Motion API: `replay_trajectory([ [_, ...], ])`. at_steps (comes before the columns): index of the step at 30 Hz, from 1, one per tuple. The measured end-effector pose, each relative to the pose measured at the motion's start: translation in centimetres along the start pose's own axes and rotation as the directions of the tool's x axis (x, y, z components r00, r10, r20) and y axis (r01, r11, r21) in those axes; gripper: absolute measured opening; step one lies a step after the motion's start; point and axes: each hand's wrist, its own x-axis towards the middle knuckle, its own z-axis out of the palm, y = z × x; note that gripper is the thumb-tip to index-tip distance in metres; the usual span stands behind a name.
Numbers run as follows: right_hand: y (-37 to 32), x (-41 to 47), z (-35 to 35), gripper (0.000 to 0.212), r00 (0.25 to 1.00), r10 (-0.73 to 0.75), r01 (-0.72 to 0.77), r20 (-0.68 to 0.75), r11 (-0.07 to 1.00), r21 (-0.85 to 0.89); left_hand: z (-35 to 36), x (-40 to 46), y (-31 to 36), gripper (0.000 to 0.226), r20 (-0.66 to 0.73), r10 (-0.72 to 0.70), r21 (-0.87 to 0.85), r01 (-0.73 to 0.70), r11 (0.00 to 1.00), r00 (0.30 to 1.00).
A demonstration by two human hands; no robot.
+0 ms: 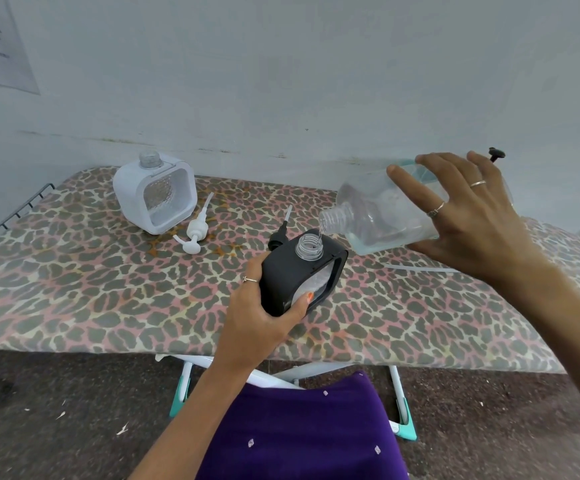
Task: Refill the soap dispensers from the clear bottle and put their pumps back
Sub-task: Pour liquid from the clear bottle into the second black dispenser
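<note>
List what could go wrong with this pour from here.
1. The clear bottle, tipped by the right hand, has its mouth at the edge of the black dispenser's narrow neck, so soap could run down onto the board cover.
2. The left hand holds that dispenser tilted; it may spill as it fills.

Bare forearms, ringed hands (468, 216), orange thumbnail, purple dotted garment (302, 434)
</note>
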Motion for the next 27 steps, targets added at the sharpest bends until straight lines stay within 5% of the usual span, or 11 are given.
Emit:
replay_trajectory([
  [14,-2.6,-0.6,2.4,0.103,0.98,0.198,-0.199,0.036,0.928,0.316,0.0,0.0,-0.1,0.061,0.016,-0.013,-0.032,0.014,0.999,1.0],
  [19,-3.6,-0.7,4.1,0.097,0.886,0.44,-0.428,0.144,0.659,0.619,0.0,0.0,0.0,0.061,0.007,-0.009,-0.018,0.009,1.0,1.0],
  [27,-3.8,0.0,7.0,0.082,0.692,0.683,-0.564,0.233,0.31,0.765,-0.1,0.1,0.2,0.056,-0.004,0.003,0.005,-0.003,1.0,1.0],
])
